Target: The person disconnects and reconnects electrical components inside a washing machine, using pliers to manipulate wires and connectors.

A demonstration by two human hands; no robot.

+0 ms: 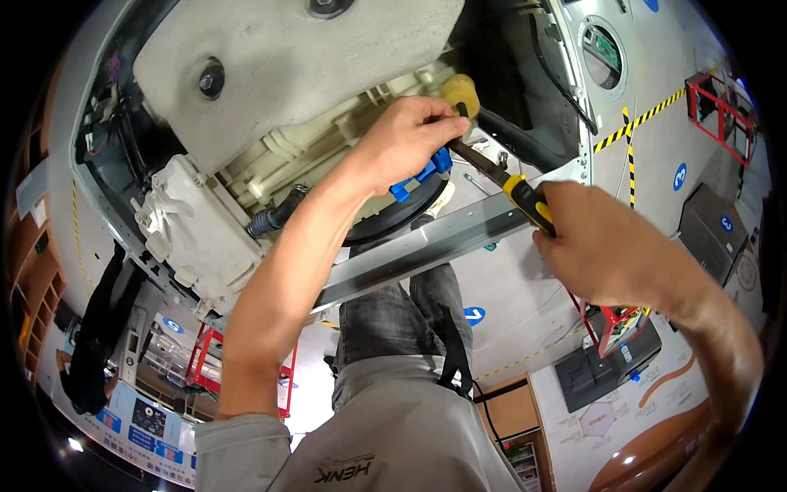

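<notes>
Inside an opened appliance with a metal frame, my left hand has its fingers closed beside a yellow round part, at the far end of a dark tool shaft; what exactly they pinch is hidden. My right hand grips the tool's yellow and black handle. A blue plastic part lies under my left hand, above a black ring. A grey counterweight block, a white housing and a ribbed black hose surround the work.
A person in dark clothes is at the far left. Red metal stands are at the right and behind. A dark bin sits at the right, near floor tape. My legs show beneath the frame's lower rail.
</notes>
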